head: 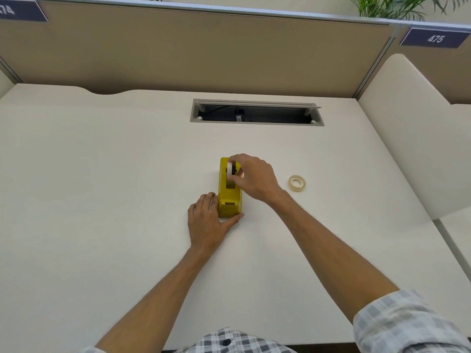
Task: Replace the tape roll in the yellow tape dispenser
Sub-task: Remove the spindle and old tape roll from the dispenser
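Our left hand [206, 220] braces the blocky yellow plastic tape dispenser [229, 189] mid-worktop while our right hand [254, 178] pinches its light, rigid white tape roll [230, 171] by the rim, probably an easy lift.

Off-white desk [127, 174] with a smooth matte top, bounded at 12 o'clock by a tan partition. A rectangular cable well [257, 115] with a grey frame is recessed into the desk at 12 o'clock. Near the centre stands the yellow tape dispenser [229, 197], its long axis running from 12 to 6 o'clock. A cream tape roll [297, 183] lies flat on the desk at 3 o'clock of the dispenser, apart from it.
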The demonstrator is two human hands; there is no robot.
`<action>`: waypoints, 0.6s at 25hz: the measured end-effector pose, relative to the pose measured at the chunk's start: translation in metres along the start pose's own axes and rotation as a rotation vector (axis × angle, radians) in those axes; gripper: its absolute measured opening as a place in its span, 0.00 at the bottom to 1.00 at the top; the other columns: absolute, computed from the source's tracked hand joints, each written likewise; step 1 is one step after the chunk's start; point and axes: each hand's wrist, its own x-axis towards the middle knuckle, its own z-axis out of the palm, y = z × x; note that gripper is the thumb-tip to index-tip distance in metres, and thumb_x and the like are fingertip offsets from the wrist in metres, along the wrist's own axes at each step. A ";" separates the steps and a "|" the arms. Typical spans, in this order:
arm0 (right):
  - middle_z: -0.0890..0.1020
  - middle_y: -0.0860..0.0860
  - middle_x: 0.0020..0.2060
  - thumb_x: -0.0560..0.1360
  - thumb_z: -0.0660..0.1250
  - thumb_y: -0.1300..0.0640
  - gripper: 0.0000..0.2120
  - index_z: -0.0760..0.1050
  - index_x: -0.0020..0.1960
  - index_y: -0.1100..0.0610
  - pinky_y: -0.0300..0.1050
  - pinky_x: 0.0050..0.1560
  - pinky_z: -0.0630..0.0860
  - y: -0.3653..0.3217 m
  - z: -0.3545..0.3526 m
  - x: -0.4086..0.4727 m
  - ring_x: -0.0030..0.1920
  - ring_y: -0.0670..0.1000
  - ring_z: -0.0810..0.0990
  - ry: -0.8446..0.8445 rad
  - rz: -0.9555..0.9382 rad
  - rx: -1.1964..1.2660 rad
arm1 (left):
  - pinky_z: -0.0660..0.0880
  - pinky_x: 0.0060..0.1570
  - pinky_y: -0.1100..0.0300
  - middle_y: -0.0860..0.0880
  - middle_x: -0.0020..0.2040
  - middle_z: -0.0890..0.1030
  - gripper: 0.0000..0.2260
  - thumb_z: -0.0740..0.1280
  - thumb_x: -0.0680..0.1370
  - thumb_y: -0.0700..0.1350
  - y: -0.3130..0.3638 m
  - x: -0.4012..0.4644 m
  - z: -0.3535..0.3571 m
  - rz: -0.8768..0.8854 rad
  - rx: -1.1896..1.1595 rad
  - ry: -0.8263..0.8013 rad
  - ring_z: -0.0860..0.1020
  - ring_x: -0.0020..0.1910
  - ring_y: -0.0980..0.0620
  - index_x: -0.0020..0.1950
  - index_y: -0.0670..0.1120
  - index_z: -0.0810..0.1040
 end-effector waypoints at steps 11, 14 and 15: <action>0.81 0.44 0.58 0.75 0.71 0.51 0.19 0.76 0.65 0.51 0.49 0.51 0.78 -0.007 -0.015 -0.031 0.52 0.45 0.81 0.051 -0.002 0.158 | 0.66 0.70 0.50 0.46 0.72 0.70 0.29 0.62 0.73 0.54 -0.013 -0.010 -0.031 0.062 -0.380 -0.051 0.65 0.74 0.47 0.73 0.45 0.69; 0.82 0.44 0.56 0.75 0.71 0.52 0.18 0.76 0.65 0.51 0.52 0.52 0.79 -0.010 -0.016 -0.044 0.51 0.44 0.81 0.054 -0.010 0.227 | 0.74 0.64 0.50 0.47 0.67 0.77 0.18 0.60 0.78 0.46 -0.004 -0.008 -0.050 0.055 -0.502 0.045 0.73 0.67 0.49 0.67 0.46 0.76; 0.82 0.44 0.56 0.75 0.71 0.52 0.18 0.76 0.65 0.51 0.53 0.51 0.79 -0.011 -0.017 -0.048 0.52 0.44 0.81 0.055 -0.014 0.243 | 0.76 0.60 0.53 0.48 0.64 0.79 0.15 0.61 0.80 0.45 0.001 -0.006 -0.056 0.057 -0.550 0.065 0.75 0.64 0.51 0.65 0.46 0.78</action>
